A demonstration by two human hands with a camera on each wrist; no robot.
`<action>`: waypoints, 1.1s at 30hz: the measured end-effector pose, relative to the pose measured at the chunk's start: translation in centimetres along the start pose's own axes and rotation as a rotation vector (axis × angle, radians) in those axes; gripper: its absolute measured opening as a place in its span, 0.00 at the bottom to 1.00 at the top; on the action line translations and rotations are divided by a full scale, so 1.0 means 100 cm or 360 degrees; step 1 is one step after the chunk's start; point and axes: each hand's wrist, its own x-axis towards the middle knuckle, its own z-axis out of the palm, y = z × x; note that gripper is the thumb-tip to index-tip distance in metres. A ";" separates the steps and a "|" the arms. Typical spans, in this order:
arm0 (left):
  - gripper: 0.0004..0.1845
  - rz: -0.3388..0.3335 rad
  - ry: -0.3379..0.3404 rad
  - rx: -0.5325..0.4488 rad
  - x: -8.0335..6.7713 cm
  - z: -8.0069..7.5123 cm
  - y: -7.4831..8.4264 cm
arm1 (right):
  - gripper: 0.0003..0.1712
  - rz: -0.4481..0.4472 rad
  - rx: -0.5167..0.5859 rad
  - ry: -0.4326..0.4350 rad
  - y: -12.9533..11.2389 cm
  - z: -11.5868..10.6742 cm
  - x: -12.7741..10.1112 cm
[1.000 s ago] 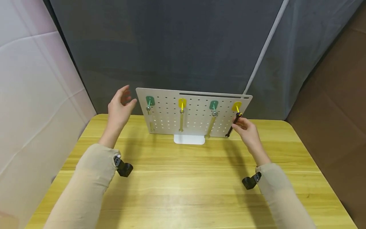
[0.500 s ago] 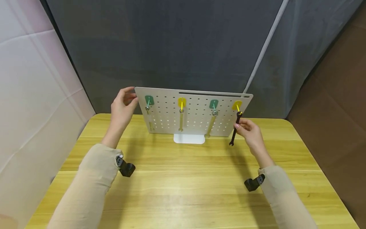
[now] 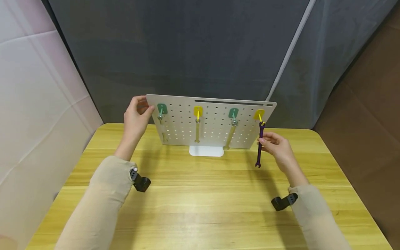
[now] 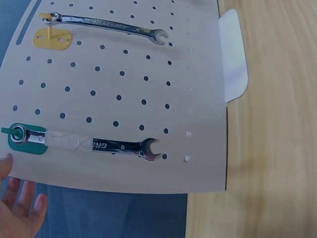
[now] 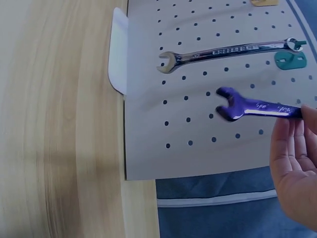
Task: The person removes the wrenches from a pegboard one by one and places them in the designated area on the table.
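A dark purple combination wrench (image 3: pixel 260 147) is pinched between the thumb and fingers of my right hand (image 3: pixel 278 149). Its upper end overlaps the rightmost yellow hook (image 3: pixel 259 115) in the head view, and its open end (image 5: pixel 232 105) points down, tilted out from the white pegboard (image 3: pixel 215 135). My left hand (image 3: pixel 135 119) grips the pegboard's upper left edge, thumb in front and fingers behind. Beside that thumb, a silver wrench with a pale band (image 4: pixel 69 140) hangs from a green hook (image 4: pixel 29 147).
Two more silver wrenches hang on the board, one from the middle yellow hook (image 3: pixel 198 111) and one from the second green hook (image 3: pixel 233 113). The board's white foot (image 3: pixel 206 151) rests on the wooden table (image 3: pixel 200 198). Dark cloth (image 3: pixel 175 52) hangs behind.
My left hand has moved right and taken hold of the pegboard's edge. My right hand has drawn the wrench's lower end out from the board towards me.
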 end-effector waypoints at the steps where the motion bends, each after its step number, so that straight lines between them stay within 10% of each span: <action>1: 0.22 -0.0007 0.0012 0.0006 0.000 0.001 0.000 | 0.09 0.0004 0.0015 -0.0010 -0.001 -0.001 -0.001; 10: 0.20 -0.0069 0.0138 0.0056 0.003 0.003 -0.001 | 0.06 0.0026 0.0202 -0.0089 -0.008 -0.005 -0.007; 33: 0.18 -0.0007 0.0072 0.0162 0.006 0.008 -0.003 | 0.08 0.0075 0.0354 -0.0130 -0.007 -0.017 -0.006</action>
